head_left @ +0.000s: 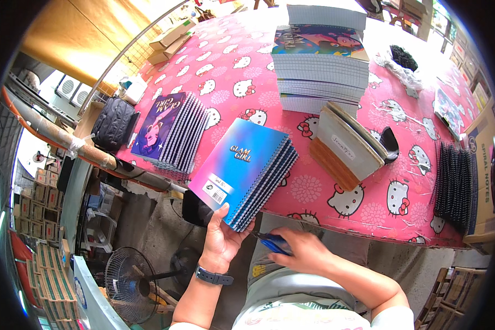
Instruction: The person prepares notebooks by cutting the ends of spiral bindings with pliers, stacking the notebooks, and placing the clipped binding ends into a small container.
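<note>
My left hand [224, 240], with a dark watch on the wrist, grips the near corner of a stack of spiral notebooks [246, 165]. The thumb lies on the blue and pink top cover and the fingers are underneath. The stack is tilted at the table's front edge, its black wire spirals facing right. In my right hand [305, 252] is a pair of blue-handled pliers [275, 243], closed in the fingers. Their dark tip is close to the lower end of the spirals; whether it touches them I cannot tell.
Purple-covered spiral notebooks [162, 126] are stacked at left beside a black bag [114, 124]. A tall pile of unbound pages [322, 77] stands behind. To the right are a worn book on a wooden block [335, 165], black spiral coils [452, 187] and a cardboard box [485, 181]. Below left stands a fan [131, 283].
</note>
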`<control>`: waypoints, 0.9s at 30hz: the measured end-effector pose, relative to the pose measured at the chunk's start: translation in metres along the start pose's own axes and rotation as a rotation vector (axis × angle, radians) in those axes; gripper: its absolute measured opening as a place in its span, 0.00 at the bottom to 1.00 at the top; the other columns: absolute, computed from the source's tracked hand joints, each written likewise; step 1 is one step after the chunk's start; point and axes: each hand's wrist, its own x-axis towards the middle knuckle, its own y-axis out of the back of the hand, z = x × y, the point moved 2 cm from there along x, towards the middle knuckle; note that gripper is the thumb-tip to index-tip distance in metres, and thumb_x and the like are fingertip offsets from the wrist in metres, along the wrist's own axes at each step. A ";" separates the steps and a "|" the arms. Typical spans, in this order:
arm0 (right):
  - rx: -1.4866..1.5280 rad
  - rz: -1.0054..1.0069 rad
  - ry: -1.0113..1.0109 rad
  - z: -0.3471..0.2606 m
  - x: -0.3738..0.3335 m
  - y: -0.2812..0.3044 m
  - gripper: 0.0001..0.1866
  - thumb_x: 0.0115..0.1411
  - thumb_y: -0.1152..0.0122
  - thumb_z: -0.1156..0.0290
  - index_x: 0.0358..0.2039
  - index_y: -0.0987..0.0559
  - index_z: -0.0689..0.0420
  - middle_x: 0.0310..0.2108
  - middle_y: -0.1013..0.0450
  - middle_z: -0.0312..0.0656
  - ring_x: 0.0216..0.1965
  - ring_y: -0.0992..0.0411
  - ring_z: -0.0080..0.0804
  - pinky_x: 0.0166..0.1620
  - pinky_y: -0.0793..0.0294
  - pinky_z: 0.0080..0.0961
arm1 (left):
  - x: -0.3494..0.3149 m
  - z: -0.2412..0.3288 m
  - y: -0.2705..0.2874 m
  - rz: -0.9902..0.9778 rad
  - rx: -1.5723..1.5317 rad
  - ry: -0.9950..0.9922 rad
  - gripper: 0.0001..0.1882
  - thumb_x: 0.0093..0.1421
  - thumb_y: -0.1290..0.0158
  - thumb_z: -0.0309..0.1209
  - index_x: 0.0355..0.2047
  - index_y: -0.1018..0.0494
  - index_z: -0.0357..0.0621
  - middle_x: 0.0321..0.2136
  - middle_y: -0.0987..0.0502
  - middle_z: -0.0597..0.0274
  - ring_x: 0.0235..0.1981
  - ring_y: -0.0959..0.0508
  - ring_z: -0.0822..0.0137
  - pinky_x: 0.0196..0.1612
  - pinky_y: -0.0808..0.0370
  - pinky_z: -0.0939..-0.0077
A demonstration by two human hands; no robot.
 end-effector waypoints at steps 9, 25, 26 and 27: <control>-0.494 0.794 -0.280 0.021 -0.075 0.157 0.27 0.43 0.36 0.77 0.47 0.28 0.59 0.41 0.29 0.46 0.45 0.32 0.43 0.50 0.34 0.35 | 0.003 -0.019 0.016 0.035 0.045 0.005 0.24 0.55 0.44 0.39 0.50 0.33 0.43 0.43 0.24 0.56 0.42 0.23 0.59 0.48 0.25 0.60; 1.279 0.267 -0.546 0.003 0.062 0.033 0.36 0.54 0.35 0.57 0.57 0.39 0.62 0.48 0.31 0.49 0.46 0.29 0.37 0.47 0.27 0.35 | -0.028 -0.066 -0.010 -0.076 -0.060 0.028 0.25 0.56 0.43 0.35 0.53 0.35 0.43 0.45 0.25 0.57 0.42 0.23 0.60 0.47 0.25 0.59; 1.202 0.341 -0.605 -0.001 0.067 0.034 0.36 0.54 0.34 0.58 0.56 0.39 0.62 0.47 0.31 0.49 0.46 0.29 0.38 0.46 0.26 0.36 | -0.029 -0.071 -0.007 -0.073 -0.025 0.015 0.27 0.54 0.41 0.33 0.53 0.36 0.41 0.45 0.25 0.58 0.42 0.23 0.61 0.46 0.25 0.60; 1.151 0.370 -0.527 0.006 0.067 0.030 0.33 0.53 0.34 0.63 0.54 0.37 0.63 0.45 0.30 0.48 0.44 0.28 0.37 0.43 0.25 0.35 | -0.049 -0.062 -0.004 -0.175 0.683 -0.118 0.22 0.59 0.48 0.30 0.52 0.34 0.35 0.46 0.29 0.49 0.50 0.31 0.57 0.53 0.35 0.61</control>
